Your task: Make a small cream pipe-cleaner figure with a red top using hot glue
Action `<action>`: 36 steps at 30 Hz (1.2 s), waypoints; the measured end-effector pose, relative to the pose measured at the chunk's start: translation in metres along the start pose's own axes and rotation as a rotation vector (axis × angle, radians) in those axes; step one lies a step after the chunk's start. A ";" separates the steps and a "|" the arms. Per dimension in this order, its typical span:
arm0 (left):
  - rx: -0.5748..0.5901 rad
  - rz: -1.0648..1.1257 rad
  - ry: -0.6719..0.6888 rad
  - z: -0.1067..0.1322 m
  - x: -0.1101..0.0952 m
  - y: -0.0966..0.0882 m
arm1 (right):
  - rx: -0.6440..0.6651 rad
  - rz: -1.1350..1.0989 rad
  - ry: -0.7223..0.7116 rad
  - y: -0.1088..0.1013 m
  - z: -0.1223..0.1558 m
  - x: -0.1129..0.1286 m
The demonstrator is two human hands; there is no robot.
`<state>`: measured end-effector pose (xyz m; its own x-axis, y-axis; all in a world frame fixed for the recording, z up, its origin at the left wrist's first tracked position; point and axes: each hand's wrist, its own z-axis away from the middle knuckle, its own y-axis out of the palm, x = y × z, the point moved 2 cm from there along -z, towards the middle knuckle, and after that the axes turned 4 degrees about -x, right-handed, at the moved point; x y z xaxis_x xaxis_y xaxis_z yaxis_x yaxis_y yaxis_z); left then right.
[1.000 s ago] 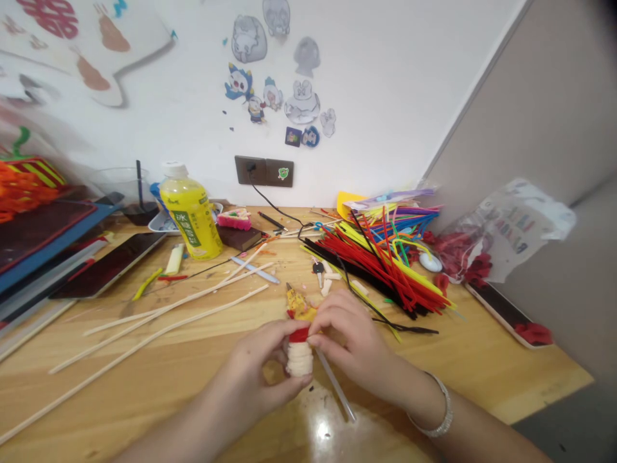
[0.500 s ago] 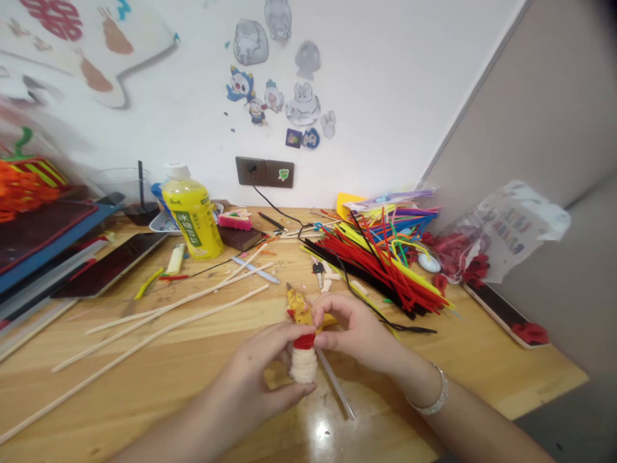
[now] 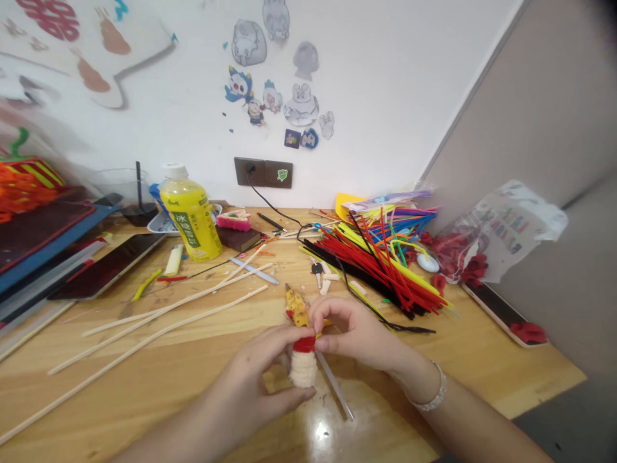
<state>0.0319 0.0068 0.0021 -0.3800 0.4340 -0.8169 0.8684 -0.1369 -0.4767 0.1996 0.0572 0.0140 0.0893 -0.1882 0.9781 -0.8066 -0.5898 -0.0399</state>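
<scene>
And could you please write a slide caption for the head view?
Left hand holding a red-and-cream piece, with the right hand at its red end, above a wooden table.

I see the cream roll (image 3: 303,373) and its red top (image 3: 304,345) sitting slightly lower and farther right in my view, the left hand (image 3: 258,363) shifted down with them. The right hand (image 3: 359,331) is more arched, its bracelet (image 3: 435,389) higher; between finger and thumb I catch some yellow handle (image 3: 328,323).
</scene>
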 end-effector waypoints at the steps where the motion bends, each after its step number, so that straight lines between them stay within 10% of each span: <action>1: -0.003 0.003 -0.003 0.000 0.000 0.000 | 0.003 0.001 0.000 0.000 0.000 0.000; 36: -0.062 0.035 -0.038 -0.003 -0.006 -0.001 | -0.066 0.375 -0.158 0.007 0.005 0.016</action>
<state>0.0345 0.0065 0.0084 -0.3602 0.3955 -0.8449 0.8988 -0.0954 -0.4279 0.1979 0.0460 0.0283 -0.1337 -0.5015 0.8548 -0.8356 -0.4067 -0.3693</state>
